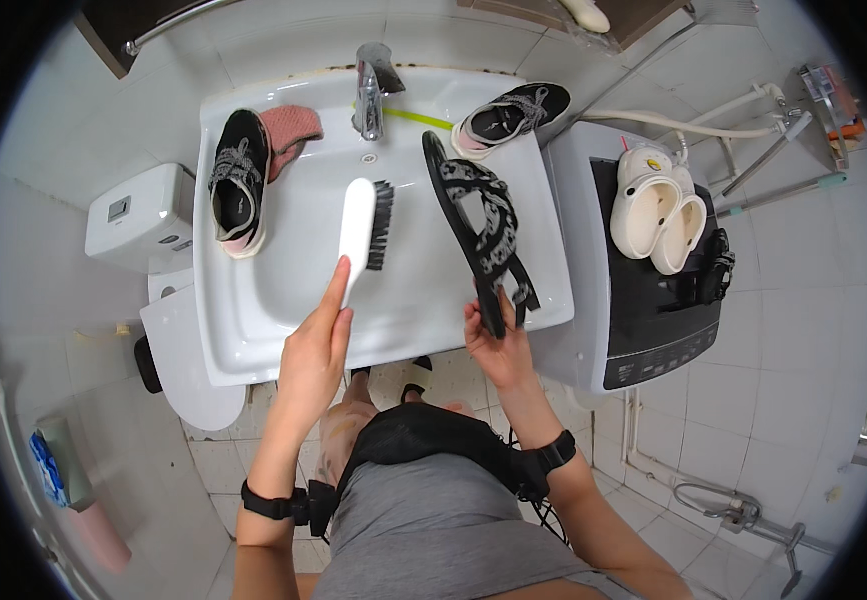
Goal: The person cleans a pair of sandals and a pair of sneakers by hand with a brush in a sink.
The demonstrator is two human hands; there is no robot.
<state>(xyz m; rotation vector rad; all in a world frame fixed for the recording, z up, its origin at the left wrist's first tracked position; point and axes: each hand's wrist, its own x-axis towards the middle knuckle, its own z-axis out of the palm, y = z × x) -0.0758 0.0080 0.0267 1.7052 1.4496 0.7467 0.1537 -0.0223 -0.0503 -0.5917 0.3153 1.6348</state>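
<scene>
My left hand [314, 362] grips the handle of a white scrubbing brush [359, 217], its black bristles facing right over the sink basin. In my right hand [503, 346] is the heel end of a black strappy sandal [486, 217] with a grey pattern, held tilted above the sink's right side. A black sneaker [237, 180] with a pink and white heel stands on the left of the white sink [313, 367], beside a pink cloth [291, 135]. Its like, another black sneaker [512, 116], rests at the back right corner.
Behind the basin stands a chrome faucet [369, 97], with a lime-green strip [420, 118] by it. White clogs [655, 210] and another black sandal [720, 266] lie on the washing machine [628, 322] at right. A toilet [193, 360] is at left.
</scene>
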